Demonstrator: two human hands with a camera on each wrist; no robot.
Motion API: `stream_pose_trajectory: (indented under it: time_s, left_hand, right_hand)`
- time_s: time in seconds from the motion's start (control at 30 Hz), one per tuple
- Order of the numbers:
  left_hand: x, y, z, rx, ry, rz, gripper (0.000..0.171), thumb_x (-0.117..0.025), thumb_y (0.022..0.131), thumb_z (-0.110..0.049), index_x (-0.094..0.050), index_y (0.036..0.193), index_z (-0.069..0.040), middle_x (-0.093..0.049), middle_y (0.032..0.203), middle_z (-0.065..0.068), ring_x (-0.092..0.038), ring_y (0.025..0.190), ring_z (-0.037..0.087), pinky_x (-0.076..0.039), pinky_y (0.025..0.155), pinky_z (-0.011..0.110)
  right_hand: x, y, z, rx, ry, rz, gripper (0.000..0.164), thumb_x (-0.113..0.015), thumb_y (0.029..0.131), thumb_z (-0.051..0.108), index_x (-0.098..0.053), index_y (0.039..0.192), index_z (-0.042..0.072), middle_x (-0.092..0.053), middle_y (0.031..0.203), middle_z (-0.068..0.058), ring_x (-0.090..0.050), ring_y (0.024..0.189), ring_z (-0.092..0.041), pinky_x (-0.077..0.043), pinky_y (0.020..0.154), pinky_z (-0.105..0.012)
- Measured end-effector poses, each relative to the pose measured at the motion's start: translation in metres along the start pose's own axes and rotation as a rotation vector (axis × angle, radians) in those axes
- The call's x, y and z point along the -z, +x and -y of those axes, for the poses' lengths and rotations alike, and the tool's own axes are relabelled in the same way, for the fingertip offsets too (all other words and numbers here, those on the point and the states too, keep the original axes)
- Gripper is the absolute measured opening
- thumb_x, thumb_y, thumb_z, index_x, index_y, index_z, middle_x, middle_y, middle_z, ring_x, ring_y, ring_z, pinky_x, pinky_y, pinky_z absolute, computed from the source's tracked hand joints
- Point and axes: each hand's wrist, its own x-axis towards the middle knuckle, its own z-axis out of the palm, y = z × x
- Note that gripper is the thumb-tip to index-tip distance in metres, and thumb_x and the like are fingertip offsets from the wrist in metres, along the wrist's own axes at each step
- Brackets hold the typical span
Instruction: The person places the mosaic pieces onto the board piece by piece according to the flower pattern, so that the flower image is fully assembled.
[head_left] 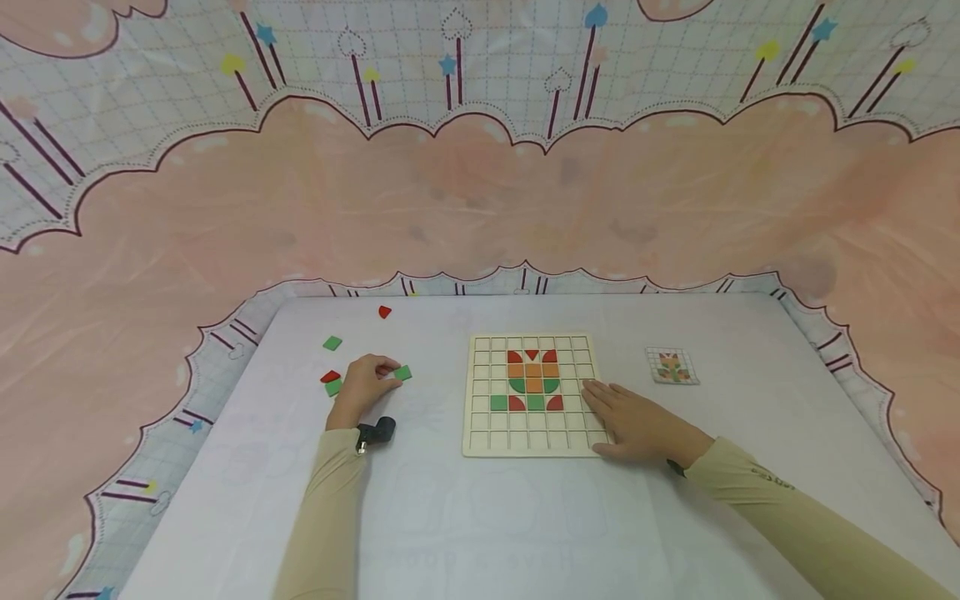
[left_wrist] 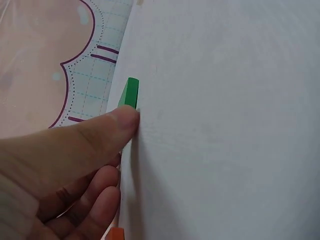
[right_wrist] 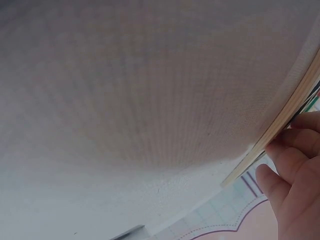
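Between thumb and fingers my left hand [head_left: 365, 385] pinches a green square tile [head_left: 403, 372], left of the board. The left wrist view shows this green tile [left_wrist: 131, 92] sticking out past the thumb tip. A pale wooden grid board [head_left: 491, 444] lies mid-table, carrying red, orange and green tiles in a tulip-like figure. On the board's right edge rests my right hand [head_left: 637, 421], fingers extended. In the right wrist view, the fingertips of the right hand [right_wrist: 297, 165] touch the board's side [right_wrist: 272, 132].
Left of the board lie loose pieces: a red one [head_left: 385, 312] at the back, a green tile [head_left: 332, 342], and a red piece [head_left: 330, 377] beside another green tile [head_left: 333, 388]. A pattern card [head_left: 672, 366] lies to the right. A patterned cloth [head_left: 480, 200] rises behind the white table.
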Motion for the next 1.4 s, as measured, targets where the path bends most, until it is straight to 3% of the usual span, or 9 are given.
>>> stream_pose_trajectory:
  time_s: [0.27, 0.57, 0.87, 1.17, 1.4]
  left_hand:
    - [0.001, -0.001, -0.001, -0.015, -0.005, 0.003, 0.028, -0.069, 0.084, -0.009, -0.066, 0.111, -0.001, -0.063, 0.105, 0.017, -0.057, 0.094, 0.027, -0.048, 0.086, 0.04]
    - [-0.009, 0.0, -0.013, -0.091, -0.048, 0.02, 0.029, -0.071, 0.082, -0.01, -0.066, 0.109, 0.0, -0.066, 0.097, 0.015, -0.061, 0.087, 0.023, -0.051, 0.082, 0.036]
    - [-0.028, 0.002, -0.044, -0.138, -0.108, 0.06, 0.028, -0.074, 0.079, -0.01, -0.068, 0.105, -0.002, -0.067, 0.096, 0.011, -0.061, 0.087, 0.02, -0.052, 0.083, 0.033]
    - [-0.056, -0.001, -0.083, -0.183, -0.197, 0.103, 0.026, -0.075, 0.077, -0.008, -0.068, 0.102, -0.002, -0.067, 0.095, 0.008, -0.06, 0.084, 0.015, -0.053, 0.08, 0.029]
    - [-0.077, -0.001, -0.105, -0.273, -0.234, 0.144, 0.027, -0.076, 0.076, -0.009, -0.069, 0.101, -0.002, -0.068, 0.094, 0.009, -0.059, 0.08, 0.013, -0.052, 0.075, 0.023]
  right_hand:
    - [0.001, 0.0, 0.001, 0.009, -0.007, -0.023, 0.082, -0.053, 0.088, 0.052, -0.03, 0.144, -0.003, -0.031, 0.151, -0.019, -0.031, 0.14, -0.032, -0.03, 0.112, -0.047]
    - [0.002, 0.0, 0.001, 0.001, -0.007, 0.001, 0.083, -0.052, 0.089, 0.053, -0.028, 0.145, -0.003, -0.028, 0.152, -0.018, -0.029, 0.141, -0.032, -0.028, 0.113, -0.046]
    - [0.0, 0.001, 0.001, -0.007, 0.009, 0.009, 0.083, -0.052, 0.089, 0.053, -0.027, 0.146, -0.002, -0.027, 0.153, -0.017, -0.027, 0.142, -0.031, -0.027, 0.114, -0.046]
    - [0.001, -0.001, 0.001, 0.021, -0.005, -0.04, 0.081, -0.054, 0.088, 0.05, -0.031, 0.144, -0.004, -0.031, 0.151, -0.019, -0.031, 0.139, -0.033, -0.029, 0.112, -0.047]
    - [0.001, 0.0, 0.002, 0.006, 0.001, -0.013, 0.081, -0.053, 0.089, 0.05, -0.029, 0.144, -0.003, -0.029, 0.152, -0.019, -0.029, 0.141, -0.033, -0.027, 0.113, -0.047]
